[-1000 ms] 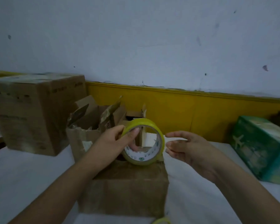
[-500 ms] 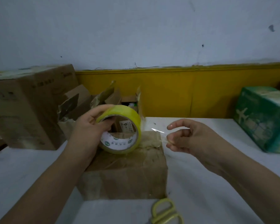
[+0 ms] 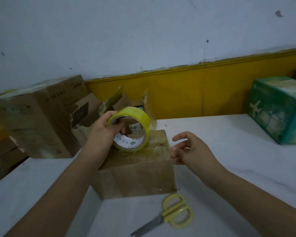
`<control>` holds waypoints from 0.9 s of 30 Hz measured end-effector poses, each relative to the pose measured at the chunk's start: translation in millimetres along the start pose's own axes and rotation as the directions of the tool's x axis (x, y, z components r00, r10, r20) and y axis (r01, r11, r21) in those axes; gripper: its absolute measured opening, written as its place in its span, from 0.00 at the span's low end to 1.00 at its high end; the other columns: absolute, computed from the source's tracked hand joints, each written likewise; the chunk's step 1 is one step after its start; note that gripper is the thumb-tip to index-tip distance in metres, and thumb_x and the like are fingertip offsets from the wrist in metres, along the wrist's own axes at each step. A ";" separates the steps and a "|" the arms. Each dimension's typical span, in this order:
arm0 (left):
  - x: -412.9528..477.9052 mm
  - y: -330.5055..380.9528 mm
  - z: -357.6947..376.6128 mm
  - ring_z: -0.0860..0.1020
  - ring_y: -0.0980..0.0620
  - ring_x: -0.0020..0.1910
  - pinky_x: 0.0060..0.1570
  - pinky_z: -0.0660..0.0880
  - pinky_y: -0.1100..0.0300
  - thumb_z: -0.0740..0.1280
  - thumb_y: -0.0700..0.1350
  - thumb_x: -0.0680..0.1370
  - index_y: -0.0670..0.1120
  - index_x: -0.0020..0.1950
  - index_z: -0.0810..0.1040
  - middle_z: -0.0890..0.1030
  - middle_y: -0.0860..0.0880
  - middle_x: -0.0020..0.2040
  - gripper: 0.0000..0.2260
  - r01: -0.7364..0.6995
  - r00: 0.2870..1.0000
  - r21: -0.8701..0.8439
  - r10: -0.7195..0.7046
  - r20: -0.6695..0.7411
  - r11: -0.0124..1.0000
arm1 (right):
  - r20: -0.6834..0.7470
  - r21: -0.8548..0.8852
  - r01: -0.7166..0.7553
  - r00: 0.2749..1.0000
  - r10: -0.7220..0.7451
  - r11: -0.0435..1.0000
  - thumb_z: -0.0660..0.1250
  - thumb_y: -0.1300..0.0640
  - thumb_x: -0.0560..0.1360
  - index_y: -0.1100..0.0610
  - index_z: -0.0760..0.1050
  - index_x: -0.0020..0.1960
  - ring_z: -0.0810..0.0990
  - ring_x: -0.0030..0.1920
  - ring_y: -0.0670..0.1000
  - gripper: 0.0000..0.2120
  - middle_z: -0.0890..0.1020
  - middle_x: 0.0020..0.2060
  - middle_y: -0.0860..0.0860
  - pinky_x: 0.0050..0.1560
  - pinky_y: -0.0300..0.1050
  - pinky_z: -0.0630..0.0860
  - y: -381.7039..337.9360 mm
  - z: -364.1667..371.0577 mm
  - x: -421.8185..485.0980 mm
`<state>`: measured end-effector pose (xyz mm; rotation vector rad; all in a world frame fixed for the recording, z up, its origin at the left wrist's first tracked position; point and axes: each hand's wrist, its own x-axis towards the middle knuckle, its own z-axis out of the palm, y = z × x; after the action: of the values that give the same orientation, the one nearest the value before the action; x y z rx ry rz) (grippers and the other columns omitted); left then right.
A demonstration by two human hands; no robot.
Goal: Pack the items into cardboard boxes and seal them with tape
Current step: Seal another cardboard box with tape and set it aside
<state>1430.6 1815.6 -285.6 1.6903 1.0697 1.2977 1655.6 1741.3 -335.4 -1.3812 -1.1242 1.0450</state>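
Sealing barely begun: closed small box [image 3: 135, 178] beneath tape roll [image 3: 135, 113] gripped by left hand [image 3: 101, 134]; right hand [image 3: 195, 151] half-curled at box edge, grasp unclear; cutting ahead.

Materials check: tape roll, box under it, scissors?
Tape roll: glossy, yellowish translucent film, likely plastic; printed white core, probably card.
Box: matte brown cardboard, creased, shiny tape strips on top.
Scissors: smooth yellow handles, probably plastic; dull grey blades, likely metal.

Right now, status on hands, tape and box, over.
Left hand grips tape roll over closed cardboard box. Right hand curled at box's right edge; tape end unseen. Scissors lie on table, near side, nothing blocking.
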 end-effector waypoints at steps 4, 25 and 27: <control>-0.2 -0.7 3.2 0.73 0.46 0.37 0.43 0.71 0.53 0.61 0.35 0.82 0.48 0.43 0.77 0.75 0.43 0.35 0.12 -0.026 1.000 0.019 0.026 -0.004 0.999 | -0.050 -0.096 0.006 0.999 -0.011 0.995 0.73 0.66 0.73 0.52 0.71 0.61 0.83 0.39 0.49 0.21 0.81 0.42 0.53 0.31 0.44 0.81 -0.7 -1.6 3.9; -5.5 22.7 7.7 0.75 0.56 0.30 0.32 0.72 0.61 0.64 0.35 0.79 0.52 0.47 0.80 0.79 0.56 0.32 0.12 -0.029 0.999 0.176 0.034 -0.026 0.984 | 0.047 -0.760 0.179 0.974 -0.222 0.624 0.59 0.59 0.81 0.57 0.66 0.44 0.72 0.43 0.57 0.07 0.78 0.48 0.59 0.40 0.46 0.66 -45.3 61.1 53.4; -1.2 41.2 -15.9 0.79 0.49 0.35 0.32 0.75 0.53 0.67 0.37 0.78 0.58 0.57 0.80 0.83 0.53 0.44 0.17 -0.074 0.997 0.355 0.074 0.013 0.932 | 0.048 -0.788 0.166 0.976 -0.210 0.593 0.56 0.61 0.82 0.57 0.65 0.48 0.76 0.48 0.59 0.04 0.79 0.52 0.60 0.41 0.46 0.67 -46.2 62.8 55.1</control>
<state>1422.2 1799.9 -245.2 2.0121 1.3135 1.2022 1600.1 1808.6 -296.6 -1.8899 -1.7719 0.3085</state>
